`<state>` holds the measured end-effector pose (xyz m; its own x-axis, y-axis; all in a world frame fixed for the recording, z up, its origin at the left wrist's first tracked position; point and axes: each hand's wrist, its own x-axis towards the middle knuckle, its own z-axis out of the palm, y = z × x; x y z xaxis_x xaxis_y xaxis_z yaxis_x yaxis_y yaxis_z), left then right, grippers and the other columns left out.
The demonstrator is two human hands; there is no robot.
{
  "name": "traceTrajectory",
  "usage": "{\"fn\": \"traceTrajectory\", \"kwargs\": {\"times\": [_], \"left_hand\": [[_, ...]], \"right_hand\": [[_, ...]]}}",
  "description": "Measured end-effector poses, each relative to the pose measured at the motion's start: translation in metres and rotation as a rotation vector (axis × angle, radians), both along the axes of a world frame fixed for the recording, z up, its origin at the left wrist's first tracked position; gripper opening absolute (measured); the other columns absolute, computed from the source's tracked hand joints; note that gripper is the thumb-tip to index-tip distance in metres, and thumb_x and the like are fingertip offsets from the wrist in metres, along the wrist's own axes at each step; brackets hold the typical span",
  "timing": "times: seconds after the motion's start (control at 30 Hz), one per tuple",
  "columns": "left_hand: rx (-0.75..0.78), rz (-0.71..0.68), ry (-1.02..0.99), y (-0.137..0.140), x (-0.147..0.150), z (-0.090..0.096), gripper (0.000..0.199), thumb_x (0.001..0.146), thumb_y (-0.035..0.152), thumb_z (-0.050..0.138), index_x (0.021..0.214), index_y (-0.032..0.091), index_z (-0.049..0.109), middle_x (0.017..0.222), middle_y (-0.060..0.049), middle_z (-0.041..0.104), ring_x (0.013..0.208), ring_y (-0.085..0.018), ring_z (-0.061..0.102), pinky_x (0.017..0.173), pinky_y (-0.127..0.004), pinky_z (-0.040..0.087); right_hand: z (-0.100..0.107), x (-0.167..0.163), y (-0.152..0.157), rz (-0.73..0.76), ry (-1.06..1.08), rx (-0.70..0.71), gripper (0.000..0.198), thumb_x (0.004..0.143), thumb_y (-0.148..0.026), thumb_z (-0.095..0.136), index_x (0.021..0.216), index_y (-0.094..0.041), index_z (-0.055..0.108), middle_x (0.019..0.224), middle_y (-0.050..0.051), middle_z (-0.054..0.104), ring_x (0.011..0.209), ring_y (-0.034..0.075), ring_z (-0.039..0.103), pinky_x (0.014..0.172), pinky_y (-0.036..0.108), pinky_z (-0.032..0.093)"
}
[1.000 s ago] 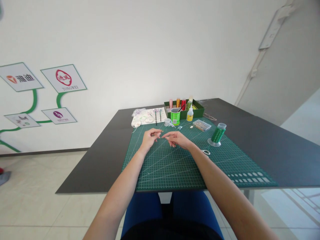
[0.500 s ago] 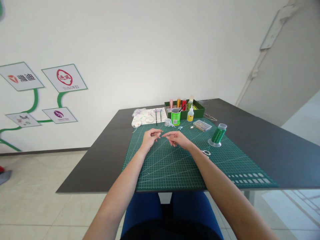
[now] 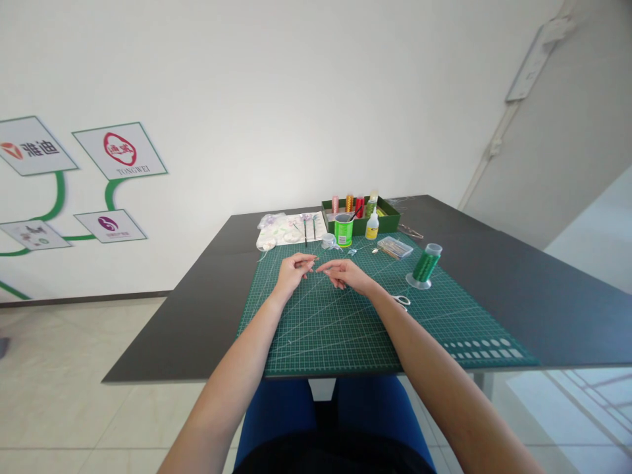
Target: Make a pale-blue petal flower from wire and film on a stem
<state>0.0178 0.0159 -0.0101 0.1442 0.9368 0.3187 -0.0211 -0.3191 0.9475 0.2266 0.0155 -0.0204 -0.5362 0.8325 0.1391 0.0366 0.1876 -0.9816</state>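
Observation:
Both hands are held close together above the green cutting mat (image 3: 336,336). My left hand (image 3: 295,271) is closed in a pinch, with a tiny dark bit at its fingertips that is too small to name. My right hand (image 3: 345,273) faces it across a narrow gap, index finger pointing left and the thumb and other fingers curled together; anything between them is too small to see. Partly behind my right forearm lie white-handled scissors (image 3: 402,300). A spool of green thread (image 3: 426,264) stands upright to the right of that hand.
Beyond the hands stand a green can (image 3: 343,232), a glue bottle (image 3: 372,225) and a clear plastic case (image 3: 395,247). A green box (image 3: 390,222) with several thread spools is behind them. At the back left, a white cloth (image 3: 286,232) bears flower-like pieces on dark stems.
The whole view has shifted slightly, so the table and its things appear a little further left. Both hands keep nearly the same pose, close together.

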Motion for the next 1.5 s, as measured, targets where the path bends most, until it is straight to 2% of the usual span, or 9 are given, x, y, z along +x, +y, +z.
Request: {"fn": "traceTrajectory", "kwargs": {"times": [0.53,1.5], "left_hand": [[0.033,0.115,0.067,0.0012,-0.0012,-0.0006,0.023,0.075,0.028,0.074,0.092,0.014,0.079,0.087,-0.008,0.071,0.064,-0.014,0.063,0.046,-0.02,0.044],[0.072,0.174,0.116,0.0051,-0.0029,-0.0041,0.018,0.077,0.02,0.07,0.091,0.014,0.079,0.08,-0.006,0.069,0.061,-0.013,0.063,0.043,-0.019,0.043]], "right_hand": [[0.0,-0.0008,-0.0012,0.025,-0.038,0.039,0.043,0.087,-0.042,0.067,0.116,-0.011,0.074,0.049,-0.006,0.056,0.039,0.006,0.043,0.041,0.019,0.031],[0.0009,-0.0007,-0.002,0.029,-0.064,0.072,0.042,0.088,-0.04,0.065,0.116,-0.01,0.075,0.05,-0.005,0.056,0.039,0.006,0.044,0.041,0.018,0.032]]}}
